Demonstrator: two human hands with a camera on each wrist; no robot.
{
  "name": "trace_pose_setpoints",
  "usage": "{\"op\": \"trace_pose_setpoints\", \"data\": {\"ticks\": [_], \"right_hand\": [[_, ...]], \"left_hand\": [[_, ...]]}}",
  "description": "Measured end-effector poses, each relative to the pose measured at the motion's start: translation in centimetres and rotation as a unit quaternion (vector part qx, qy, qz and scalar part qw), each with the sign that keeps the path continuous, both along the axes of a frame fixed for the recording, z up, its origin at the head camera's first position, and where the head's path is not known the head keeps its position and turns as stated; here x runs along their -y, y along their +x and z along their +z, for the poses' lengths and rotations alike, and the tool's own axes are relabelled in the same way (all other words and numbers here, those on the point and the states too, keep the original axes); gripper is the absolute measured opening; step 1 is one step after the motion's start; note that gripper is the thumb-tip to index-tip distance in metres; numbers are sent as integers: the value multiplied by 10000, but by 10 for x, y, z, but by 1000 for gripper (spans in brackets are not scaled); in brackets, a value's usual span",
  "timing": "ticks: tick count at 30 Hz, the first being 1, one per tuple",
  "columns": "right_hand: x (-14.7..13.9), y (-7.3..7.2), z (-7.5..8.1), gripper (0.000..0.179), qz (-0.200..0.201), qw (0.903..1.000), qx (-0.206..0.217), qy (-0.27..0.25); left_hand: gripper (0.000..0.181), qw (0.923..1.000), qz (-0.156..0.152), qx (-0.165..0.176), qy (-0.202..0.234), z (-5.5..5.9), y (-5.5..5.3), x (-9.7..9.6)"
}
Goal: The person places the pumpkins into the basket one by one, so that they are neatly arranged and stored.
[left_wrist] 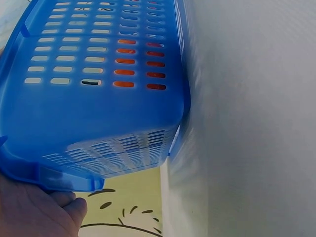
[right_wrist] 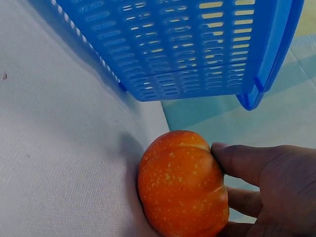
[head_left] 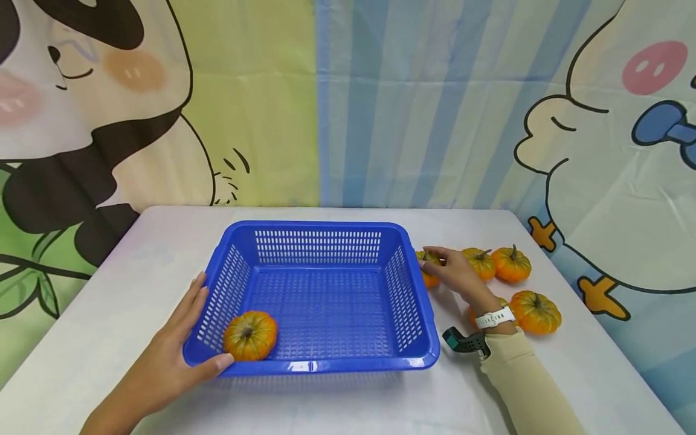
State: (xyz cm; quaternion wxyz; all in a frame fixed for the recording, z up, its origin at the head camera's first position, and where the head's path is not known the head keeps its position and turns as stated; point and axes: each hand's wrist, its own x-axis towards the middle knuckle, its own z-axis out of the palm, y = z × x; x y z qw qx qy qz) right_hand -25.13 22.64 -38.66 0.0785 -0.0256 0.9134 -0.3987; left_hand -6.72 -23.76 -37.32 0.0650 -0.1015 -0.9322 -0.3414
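Blue basket (head_left: 326, 308): the left hand (head_left: 168, 356), fingers extended, lay along its left side, presumably as a brace; one pumpkin (head_left: 250, 338) sat near-left inside; just outside at right, the right hand (head_left: 457, 273) pinched a second pumpkin (right_wrist: 182, 187), presumably against rolling; others (head_left: 536, 314) lay beyond

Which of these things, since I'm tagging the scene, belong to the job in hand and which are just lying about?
Apparently in the job:
blue basket, touched by the left hand
pumpkin inside it
pumpkin held by the right hand
other pumpkins, probably

Just around:
white tabletop
cartoon backdrop
white wristband, worn
black strap near it
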Motion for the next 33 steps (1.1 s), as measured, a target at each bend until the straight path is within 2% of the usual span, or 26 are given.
{"op": "trace_pose_setpoints", "data": {"ticks": [7, 17, 20, 24, 27, 33], "right_hand": [[1, 0, -1, 48, 169, 9998, -46, -57], [0, -2, 0, 50, 366, 9987, 32, 351], [-1, -1, -2, 49, 337, 9990, 18, 295], [-4, 2, -3, 49, 377, 9991, -207, 47], [-8, 3, 2, 55, 307, 9990, -331, -41], [-15, 2, 22, 64, -97, 9996, -269, -76]], "left_hand": [[106, 10000, 30, -5, 26, 0, 0, 0], [105, 10000, 4, -1, 71, -2, 1, 0], [104, 10000, -12, -30, 54, -3, 2, 0], [104, 10000, -35, -55, 9, -3, 3, 2], [103, 9999, -99, -78, 72, -3, 2, 3], [102, 9997, -128, -113, 148, -4, 0, 2]]}}
